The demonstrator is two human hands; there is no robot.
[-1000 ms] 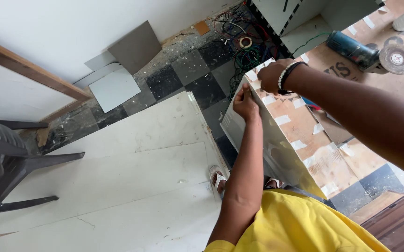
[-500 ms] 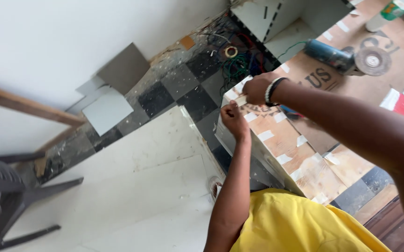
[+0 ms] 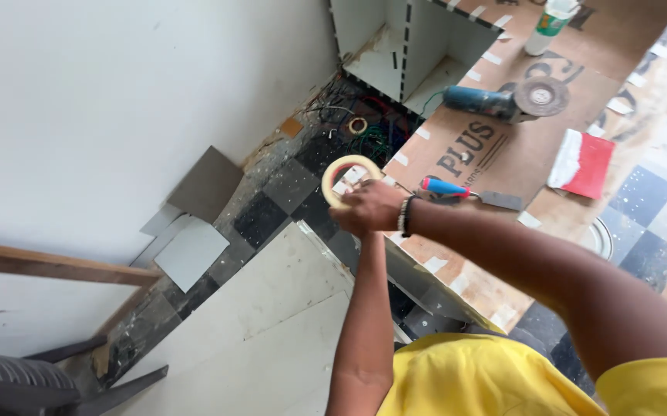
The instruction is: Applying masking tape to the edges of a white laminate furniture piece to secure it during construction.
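My right hand [image 3: 376,208], a dark beaded bracelet on its wrist, is closed on a roll of beige masking tape [image 3: 339,174] and holds it up over the checkered floor. My left forearm rises from below, and my left hand [image 3: 369,239] sits right under the right hand, mostly hidden by it; whether it grips anything cannot be told. Just below the hands lies a large white board [image 3: 272,323], its top corner near my left wrist.
To the right, cardboard [image 3: 503,146] carries a blue angle grinder [image 3: 495,100], a scraper with a blue and red handle [image 3: 456,189] and a red and white cloth [image 3: 580,162]. A white cabinet box [image 3: 403,38], tangled wires [image 3: 364,135], grey panels [image 3: 202,185], a wooden beam [image 3: 48,266] and a dark chair [image 3: 17,381] stand around.
Both hands have come off the board's edge and lifted together. The tape roll is now held up in plain view, and the view has swung toward the wall and the cabinet.
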